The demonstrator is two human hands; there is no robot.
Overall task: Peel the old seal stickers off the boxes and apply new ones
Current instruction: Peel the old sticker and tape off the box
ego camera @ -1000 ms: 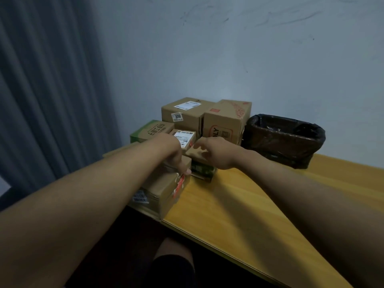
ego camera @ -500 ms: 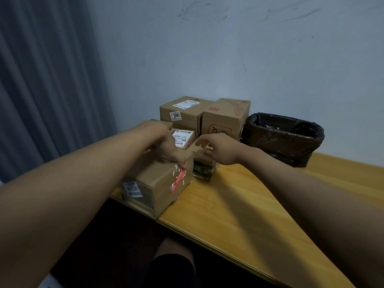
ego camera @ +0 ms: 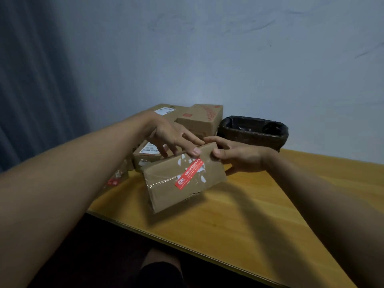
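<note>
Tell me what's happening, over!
Left hand and right hand grip brown cardboard box, tilted above table. Torn red seal sticker not yet peeled. Nothing blocking.

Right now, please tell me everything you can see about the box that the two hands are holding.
The held box is a flat brown cardboard parcel, tilted, its lower corner low over or touching the wooden table. Clear tape shines along its left part. A red seal sticker with white print crosses its face diagonally, with white torn paper scraps around it. The lower edge looks dented. The left hand presses its top edge with the thumb near the sticker; the right hand grips the upper right corner.
</note>
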